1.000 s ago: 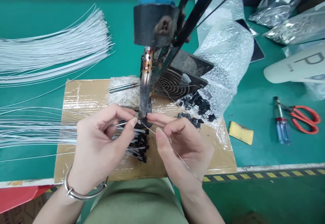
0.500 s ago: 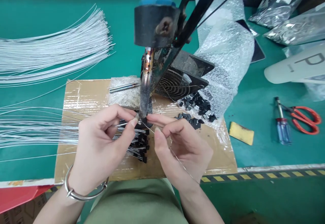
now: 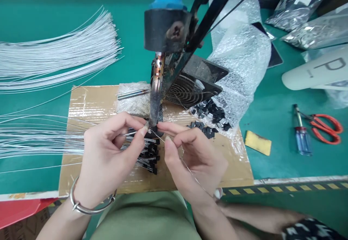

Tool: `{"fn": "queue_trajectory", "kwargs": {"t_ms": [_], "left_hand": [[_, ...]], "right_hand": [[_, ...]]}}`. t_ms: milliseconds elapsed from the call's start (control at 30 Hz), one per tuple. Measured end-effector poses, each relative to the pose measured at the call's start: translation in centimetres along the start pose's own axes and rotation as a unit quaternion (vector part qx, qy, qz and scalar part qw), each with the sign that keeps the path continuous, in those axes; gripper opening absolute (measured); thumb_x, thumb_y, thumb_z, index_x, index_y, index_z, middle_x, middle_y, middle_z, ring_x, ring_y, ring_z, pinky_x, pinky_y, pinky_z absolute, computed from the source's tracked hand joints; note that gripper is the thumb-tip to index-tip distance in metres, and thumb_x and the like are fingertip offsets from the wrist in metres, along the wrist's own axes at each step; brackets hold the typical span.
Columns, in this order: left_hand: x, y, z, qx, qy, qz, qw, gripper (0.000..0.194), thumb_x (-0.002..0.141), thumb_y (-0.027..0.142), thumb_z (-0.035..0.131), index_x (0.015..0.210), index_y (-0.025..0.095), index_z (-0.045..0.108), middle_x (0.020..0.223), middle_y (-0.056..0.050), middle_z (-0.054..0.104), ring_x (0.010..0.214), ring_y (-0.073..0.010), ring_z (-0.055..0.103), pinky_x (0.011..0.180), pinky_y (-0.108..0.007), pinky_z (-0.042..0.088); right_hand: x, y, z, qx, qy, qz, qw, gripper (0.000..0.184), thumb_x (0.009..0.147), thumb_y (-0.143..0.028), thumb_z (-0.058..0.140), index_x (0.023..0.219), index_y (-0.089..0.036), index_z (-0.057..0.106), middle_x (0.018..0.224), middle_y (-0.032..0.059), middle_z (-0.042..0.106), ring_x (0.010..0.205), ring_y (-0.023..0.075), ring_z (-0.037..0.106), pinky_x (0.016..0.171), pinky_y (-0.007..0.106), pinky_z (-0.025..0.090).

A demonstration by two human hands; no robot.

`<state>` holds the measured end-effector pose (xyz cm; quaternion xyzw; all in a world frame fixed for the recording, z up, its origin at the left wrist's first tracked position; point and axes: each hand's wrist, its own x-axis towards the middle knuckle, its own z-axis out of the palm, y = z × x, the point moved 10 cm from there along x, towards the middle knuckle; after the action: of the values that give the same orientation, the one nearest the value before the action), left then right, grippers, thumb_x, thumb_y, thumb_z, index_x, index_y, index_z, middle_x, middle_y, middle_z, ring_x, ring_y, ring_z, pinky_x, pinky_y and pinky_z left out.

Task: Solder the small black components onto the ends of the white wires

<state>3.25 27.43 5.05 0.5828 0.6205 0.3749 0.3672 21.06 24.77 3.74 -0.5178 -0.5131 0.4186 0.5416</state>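
A soldering iron [image 3: 156,98] is clamped pointing down, with a blue handle and a darkened metal tip. Just left of the tip, my left hand [image 3: 114,156] is closed, thumb and forefinger pinching the end of a thin white wire. On the other side, my right hand [image 3: 195,156] pinches a thin strand of solder wire [image 3: 190,171] that trails back over the palm. Its far end reaches the iron's tip, where my fingers hide the joint. Below the tip lie several wires with black connectors [image 3: 152,156] on their ends.
Cardboard [image 3: 89,102] covers the work area. Behind the iron stands a fan [image 3: 187,91]. Small black pieces [image 3: 212,113] lie on bubble wrap [image 3: 239,62]. A wire bundle [image 3: 67,55], yellow sponge [image 3: 257,143], screwdriver [image 3: 303,138] and red-handled cutters [image 3: 327,127] are around. Another person's bare limb [image 3: 261,216] is at lower right.
Another person's bare limb and dark patterned cloth have come into view at the lower right. My hands, the wire and the solder wire stay almost in place.
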Motion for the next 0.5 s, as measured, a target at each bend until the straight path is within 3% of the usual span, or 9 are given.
{"fn": "queue_trajectory", "kwargs": {"t_ms": [500], "left_hand": [[0.28, 0.18, 0.33, -0.016, -0.009, 0.004, 1.000, 0.008, 0.087, 0.018, 0.075, 0.081, 0.023, 0.073, 0.087, 0.001, 0.079, 0.061, -0.0093, 0.060, 0.044, -0.023, 0.028]], "right_hand": [[-0.03, 0.13, -0.21, -0.007, 0.008, 0.003, 1.000, 0.018, 0.094, -0.011, 0.068, 0.084, -0.024, 0.059, 0.118, 0.0061, 0.081, 0.108, 0.0218, 0.078, 0.096, 0.037, 0.062]]}}
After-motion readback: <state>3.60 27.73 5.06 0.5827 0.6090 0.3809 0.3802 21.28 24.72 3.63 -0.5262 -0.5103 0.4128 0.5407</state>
